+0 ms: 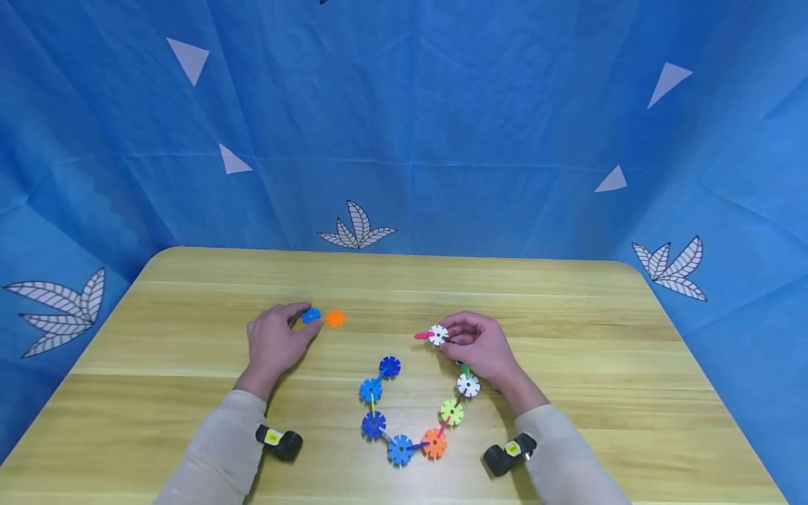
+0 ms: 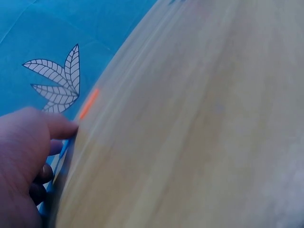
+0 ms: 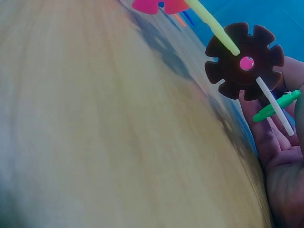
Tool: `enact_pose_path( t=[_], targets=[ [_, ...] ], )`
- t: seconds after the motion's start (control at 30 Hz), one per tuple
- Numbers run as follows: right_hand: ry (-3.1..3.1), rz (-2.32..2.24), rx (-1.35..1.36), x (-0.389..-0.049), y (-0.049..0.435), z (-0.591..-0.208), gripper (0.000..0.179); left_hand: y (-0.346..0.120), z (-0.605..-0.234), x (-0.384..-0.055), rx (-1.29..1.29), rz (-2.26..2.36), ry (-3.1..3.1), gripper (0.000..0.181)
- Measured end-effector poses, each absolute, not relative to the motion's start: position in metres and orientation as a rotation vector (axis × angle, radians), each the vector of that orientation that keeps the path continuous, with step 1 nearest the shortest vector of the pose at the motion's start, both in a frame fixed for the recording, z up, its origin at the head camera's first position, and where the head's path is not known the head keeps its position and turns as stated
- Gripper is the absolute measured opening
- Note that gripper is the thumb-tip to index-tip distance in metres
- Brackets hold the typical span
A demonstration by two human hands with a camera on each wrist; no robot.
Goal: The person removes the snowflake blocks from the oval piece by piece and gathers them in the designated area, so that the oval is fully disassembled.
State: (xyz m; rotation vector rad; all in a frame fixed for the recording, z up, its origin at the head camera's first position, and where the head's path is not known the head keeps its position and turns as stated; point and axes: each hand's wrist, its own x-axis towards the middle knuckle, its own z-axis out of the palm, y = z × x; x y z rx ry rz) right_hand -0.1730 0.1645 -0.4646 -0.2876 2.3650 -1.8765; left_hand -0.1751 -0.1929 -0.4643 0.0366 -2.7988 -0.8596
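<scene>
My left hand [image 1: 278, 340] is at the back left of the table, thumb and index finger at opposite edges of a blue notched disc [image 1: 311, 315]. An orange disc [image 1: 336, 319] lies just right of that thumb. On the other side, my right hand [image 1: 482, 347] pinches the upper end of a chain of interlocked notched discs. A white disc [image 1: 438, 335] and a pink disc [image 1: 422, 336] stick out past its fingertips. In the right wrist view, a brown disc [image 3: 244, 78], a pale yellow disc [image 3: 216, 28] and a green disc [image 3: 278, 105] show near this hand.
The chain curves round in an open loop over the table [image 1: 189, 351], through an orange-red disc [image 1: 434, 443] and a light blue disc [image 1: 400, 449], to a dark blue disc [image 1: 389, 367] at its free end. A blue patterned cloth [image 1: 410, 126] hangs behind the table.
</scene>
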Motion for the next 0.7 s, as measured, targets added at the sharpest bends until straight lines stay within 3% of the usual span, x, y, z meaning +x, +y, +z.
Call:
enact_pose_path(
  t=[0.37, 0.7],
  targets=[
    [2.361, -1.885, -0.286, -0.174, 0.164, -0.465, 0.034, -0.189, -0.464, -0.175, 0.063, -0.95, -2.738, 0.044],
    [2.331, -1.897, -0.312, -0.173, 0.164, -0.462, 0.033, -0.143, -0.447, -0.164, -0.048, -1.337, -2.521, 0.03]
  ],
)
